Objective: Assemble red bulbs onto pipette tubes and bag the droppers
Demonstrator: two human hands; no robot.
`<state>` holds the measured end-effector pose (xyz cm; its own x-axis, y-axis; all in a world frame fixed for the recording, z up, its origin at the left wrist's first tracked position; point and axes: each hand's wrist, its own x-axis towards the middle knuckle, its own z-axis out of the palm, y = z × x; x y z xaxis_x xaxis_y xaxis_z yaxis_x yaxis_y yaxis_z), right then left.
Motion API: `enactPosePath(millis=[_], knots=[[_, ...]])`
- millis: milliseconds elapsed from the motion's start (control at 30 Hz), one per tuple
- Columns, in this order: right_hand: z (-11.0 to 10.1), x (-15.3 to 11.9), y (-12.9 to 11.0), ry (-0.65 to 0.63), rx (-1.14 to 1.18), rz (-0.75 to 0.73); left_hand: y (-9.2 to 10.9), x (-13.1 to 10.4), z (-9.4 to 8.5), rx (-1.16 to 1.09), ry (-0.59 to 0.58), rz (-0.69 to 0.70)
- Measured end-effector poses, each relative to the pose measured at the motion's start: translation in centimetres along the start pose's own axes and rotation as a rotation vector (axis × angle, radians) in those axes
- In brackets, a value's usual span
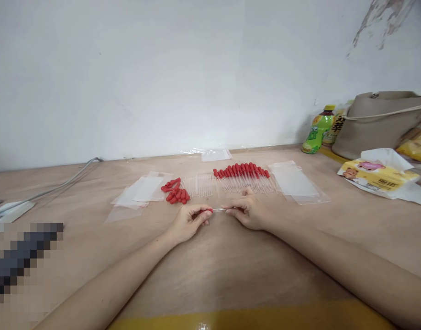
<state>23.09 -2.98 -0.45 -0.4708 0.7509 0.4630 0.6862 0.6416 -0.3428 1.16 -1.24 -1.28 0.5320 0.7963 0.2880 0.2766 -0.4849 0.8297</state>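
Between my hands a thin clear dropper tube lies level, a little above or on the table. My left hand pinches a red rubber bulb at the tube's left end. The fingers of my right hand are closed on the tube's other end. Just beyond my left hand is a loose pile of red rubber bulbs. Bare clear tubes lie side by side to the right of that pile. Behind my right hand several droppers with red bulbs lie in a row, their clear tubes toward me.
Clear plastic bags lie on the left, more bags on the right, and another bag by the wall. A green bottle, a beige handbag and a tissue pack stand at right. A grey cable runs at left.
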Motion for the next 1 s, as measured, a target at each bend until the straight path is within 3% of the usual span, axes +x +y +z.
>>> enactPosePath(millis=[167, 333, 733, 1000], knots=[[-1.1, 0.1, -0.5, -0.002, -0.169, -0.102, 0.1, 0.1, 0.0, 0.152, 0.053, 0.02], [-1.9, 0.1, -1.6, 0.053, -0.299, -0.087, 0.4, 0.3, -0.2, 0.293, 0.145, 0.101], [-0.9, -0.2, -2.0, 0.101, -0.241, -0.122, 0.9, -0.2, 0.3, 0.333, 0.051, 0.137], [0.4, 0.1, -1.9, 0.013, -0.14, -0.083, 0.8, -0.2, 0.2, 0.348, 0.016, 0.167]])
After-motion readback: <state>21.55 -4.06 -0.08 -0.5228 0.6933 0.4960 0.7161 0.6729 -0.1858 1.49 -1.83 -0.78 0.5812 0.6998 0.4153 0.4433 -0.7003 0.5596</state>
